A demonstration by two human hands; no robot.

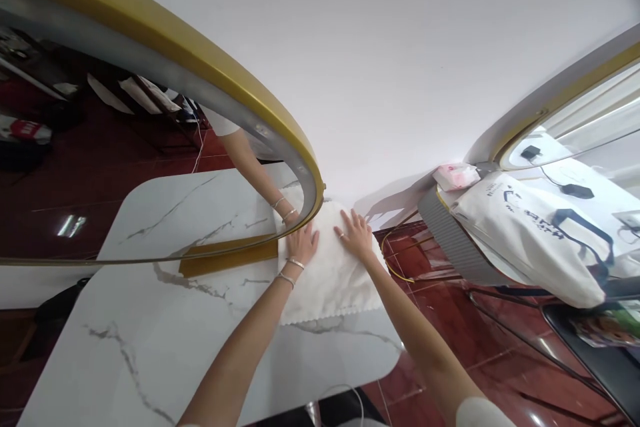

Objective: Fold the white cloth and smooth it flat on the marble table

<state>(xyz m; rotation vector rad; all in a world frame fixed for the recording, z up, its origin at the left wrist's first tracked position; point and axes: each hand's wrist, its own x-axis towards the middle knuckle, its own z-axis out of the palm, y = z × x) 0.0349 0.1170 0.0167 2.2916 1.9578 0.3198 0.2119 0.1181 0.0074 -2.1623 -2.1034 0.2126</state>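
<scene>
A white cloth with a scalloped edge (333, 287) lies spread on the right end of a white marbled table (165, 347), close to the wall. My left hand (302, 244) rests flat on the cloth's left part, fingers stretched toward the mirror's lower edge, with bracelets at the wrist. On the cloth's upper right part lies my right hand (356, 233), palm down and fingers spread, a ring on one finger. Neither hand grips anything. Small wrinkles show in the cloth between and below the hands.
A large gold-rimmed mirror (260, 90) overhangs the table's left part and reflects an arm. At the right, a second table (455, 247) bears a tissue pack (456, 176) and a white printed bag (525, 233). A black chair (590, 347) stands at lower right.
</scene>
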